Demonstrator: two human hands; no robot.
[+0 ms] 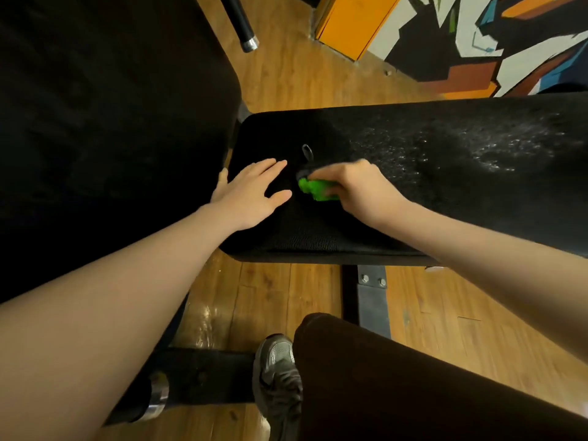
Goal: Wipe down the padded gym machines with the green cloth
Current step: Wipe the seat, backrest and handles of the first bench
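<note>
A gym: black padded bench point(413, 192) at centre, wood floor point(286, 81), graffiti mural point(477, 36) at one o'clock.

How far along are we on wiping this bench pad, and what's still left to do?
Partly done. The near end of the bench pad looks dark and even. The right hand grips the green cloth on the pad there, while the left hand rests flat beside it. The far stretch shows whitish speckles, so it looks unwiped. The other pad can't be judged.
</note>
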